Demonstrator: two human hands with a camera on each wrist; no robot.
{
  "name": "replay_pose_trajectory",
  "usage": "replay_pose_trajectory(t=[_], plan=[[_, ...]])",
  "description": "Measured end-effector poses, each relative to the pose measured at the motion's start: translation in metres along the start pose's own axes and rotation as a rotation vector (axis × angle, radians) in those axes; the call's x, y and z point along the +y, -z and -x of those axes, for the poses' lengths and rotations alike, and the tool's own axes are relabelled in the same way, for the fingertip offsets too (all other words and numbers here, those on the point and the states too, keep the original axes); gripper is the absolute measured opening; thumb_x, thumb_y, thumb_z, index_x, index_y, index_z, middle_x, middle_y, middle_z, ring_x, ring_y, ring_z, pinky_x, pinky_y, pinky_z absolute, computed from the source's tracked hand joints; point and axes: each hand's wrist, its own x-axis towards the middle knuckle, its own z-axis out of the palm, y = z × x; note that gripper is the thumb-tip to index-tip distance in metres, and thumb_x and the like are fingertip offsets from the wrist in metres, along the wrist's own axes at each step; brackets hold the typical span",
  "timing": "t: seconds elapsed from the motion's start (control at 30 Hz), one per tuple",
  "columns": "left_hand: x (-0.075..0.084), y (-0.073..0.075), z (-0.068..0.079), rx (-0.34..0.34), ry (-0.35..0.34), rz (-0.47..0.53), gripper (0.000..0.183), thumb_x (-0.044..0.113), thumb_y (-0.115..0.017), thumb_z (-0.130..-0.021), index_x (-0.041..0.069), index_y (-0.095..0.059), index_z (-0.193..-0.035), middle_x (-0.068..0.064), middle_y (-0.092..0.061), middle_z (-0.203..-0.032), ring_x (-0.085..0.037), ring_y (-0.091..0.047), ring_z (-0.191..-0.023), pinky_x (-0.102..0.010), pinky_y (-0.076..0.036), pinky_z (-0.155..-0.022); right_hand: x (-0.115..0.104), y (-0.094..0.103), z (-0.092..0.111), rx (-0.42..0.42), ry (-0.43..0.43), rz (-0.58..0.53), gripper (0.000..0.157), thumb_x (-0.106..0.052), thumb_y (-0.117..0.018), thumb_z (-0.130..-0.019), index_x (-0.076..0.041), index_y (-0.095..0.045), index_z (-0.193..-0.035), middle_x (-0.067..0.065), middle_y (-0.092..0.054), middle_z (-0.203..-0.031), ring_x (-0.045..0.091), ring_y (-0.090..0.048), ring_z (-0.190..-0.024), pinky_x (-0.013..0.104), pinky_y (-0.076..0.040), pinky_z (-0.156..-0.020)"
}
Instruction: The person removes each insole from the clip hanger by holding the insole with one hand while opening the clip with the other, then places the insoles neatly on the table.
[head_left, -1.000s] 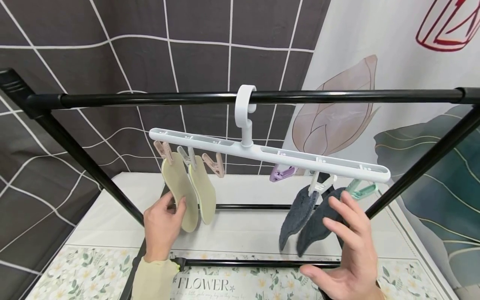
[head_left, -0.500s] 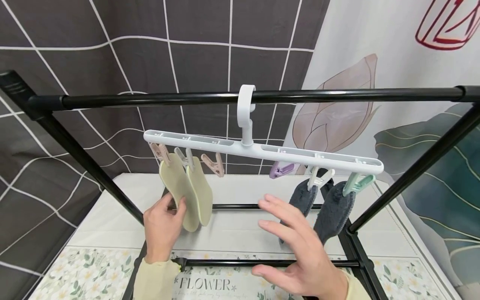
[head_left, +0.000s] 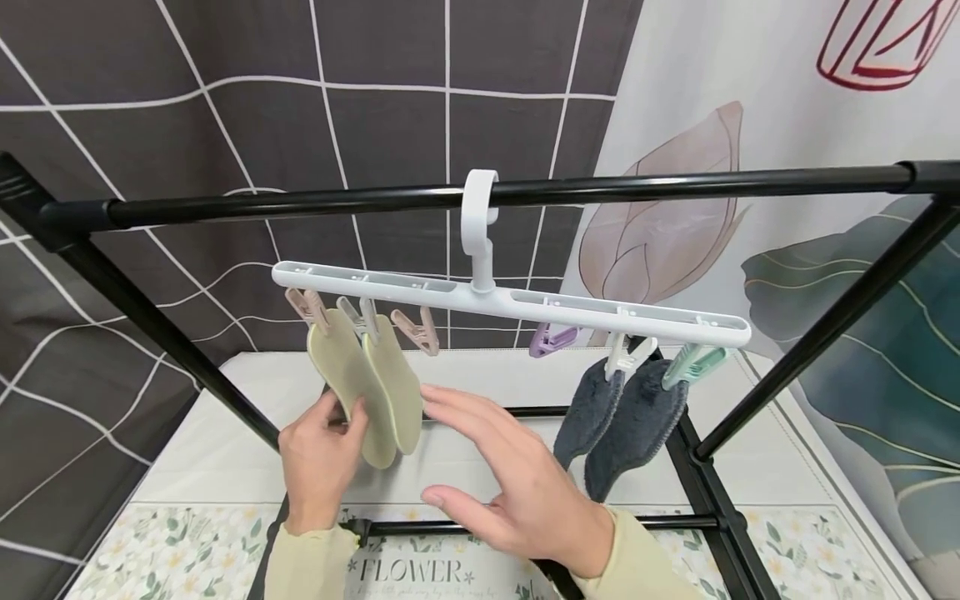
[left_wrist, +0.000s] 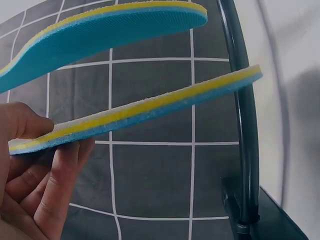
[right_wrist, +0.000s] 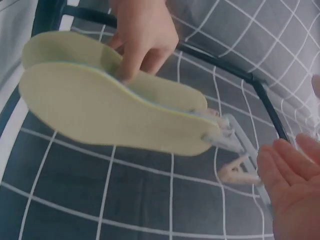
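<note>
Two pale yellow-green insoles hang by clips under the left end of a white clip hanger (head_left: 517,305). My left hand (head_left: 318,462) pinches the left insole (head_left: 347,383) at its edge, thumb on one face and fingers on the other. In the left wrist view that insole (left_wrist: 150,110) shows a yellow and blue layered edge. The right insole (head_left: 399,387) hangs beside it, its underside blue in the left wrist view. My right hand (head_left: 517,479) has its fingers extended, fingertips right at that insole's edge in the head view, holding nothing.
Two dark grey fuzzy insoles (head_left: 637,425) hang from a white clip (head_left: 630,357) and a green clip (head_left: 693,365) on the right. A pink clip (head_left: 418,332) and purple clip (head_left: 552,340) hang between the pairs. The hanger hooks over a black rack bar (head_left: 300,202).
My right hand has moved left from the grey insoles to beside the pale ones. The hanger has shifted slightly left. My left hand keeps its pinch on the left insole.
</note>
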Motion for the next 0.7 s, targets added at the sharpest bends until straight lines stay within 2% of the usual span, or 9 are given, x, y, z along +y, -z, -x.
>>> replay_pose_trajectory(t=[0.23, 0.4, 0.7], plan=[[0.003, 0.002, -0.001, 0.009, -0.024, -0.001, 0.011, 0.013, -0.067, -0.079, 0.006, -0.07, -0.087, -0.004, -0.067, -0.065, -0.013, -0.063, -0.051, -0.021, -0.051, -0.048, -0.004, -0.015, -0.019, 0.059, -0.125, 0.063, 0.051, -0.021, -0.059, -0.09, 0.007, -0.044, -0.13, 0.018, -0.053, -0.127, 0.024, -0.052, -0.117, 0.033, -0.042, -0.098], [0.004, 0.002, -0.001, 0.014, -0.04, -0.022, 0.007, 0.014, -0.068, -0.079, 0.008, -0.068, -0.082, -0.002, -0.067, -0.063, -0.012, -0.063, -0.051, -0.024, -0.051, -0.047, -0.002, -0.026, -0.028, 0.099, -0.178, 0.061, 0.049, -0.023, -0.057, -0.092, 0.007, -0.045, -0.129, 0.017, -0.055, -0.125, 0.021, -0.054, -0.114, 0.029, -0.043, -0.096], [0.004, 0.005, 0.001, 0.004, -0.072, 0.002, 0.022, 0.009, -0.064, -0.071, 0.001, -0.064, -0.091, -0.012, -0.066, -0.075, -0.026, -0.064, -0.064, -0.041, -0.051, -0.053, 0.004, -0.043, -0.042, 0.061, -0.189, 0.025, 0.047, -0.02, -0.061, -0.089, 0.003, -0.047, -0.128, 0.013, -0.058, -0.121, 0.014, -0.053, -0.115, 0.024, -0.041, -0.097]])
